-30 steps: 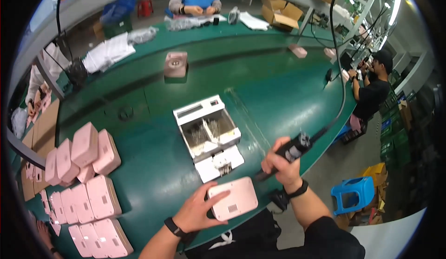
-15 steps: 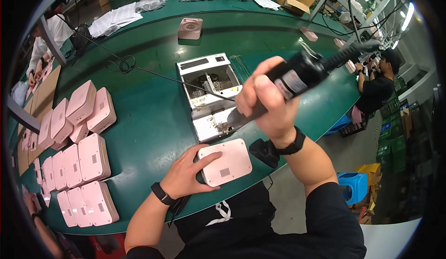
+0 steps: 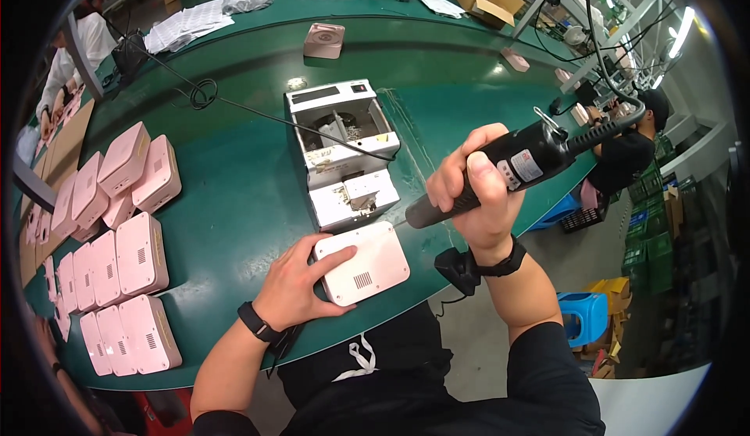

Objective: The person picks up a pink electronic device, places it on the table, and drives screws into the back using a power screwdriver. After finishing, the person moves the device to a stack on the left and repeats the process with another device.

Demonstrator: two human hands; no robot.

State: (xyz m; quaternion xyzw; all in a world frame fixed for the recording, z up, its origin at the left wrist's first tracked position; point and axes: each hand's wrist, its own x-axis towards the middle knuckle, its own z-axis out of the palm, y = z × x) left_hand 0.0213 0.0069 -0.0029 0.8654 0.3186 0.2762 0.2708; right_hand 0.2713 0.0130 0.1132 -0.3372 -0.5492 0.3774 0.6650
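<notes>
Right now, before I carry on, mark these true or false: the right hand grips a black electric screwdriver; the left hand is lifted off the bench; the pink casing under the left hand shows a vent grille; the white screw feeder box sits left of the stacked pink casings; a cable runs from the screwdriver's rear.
1. The right hand grips a black electric screwdriver: true.
2. The left hand is lifted off the bench: false; it rests on the green bench, fingers on the pink casing.
3. That casing shows a vent grille: true.
4. The white screw feeder box sits left of the stacked pink casings: false; it sits to their right.
5. A cable runs from the screwdriver's rear: true.
</notes>
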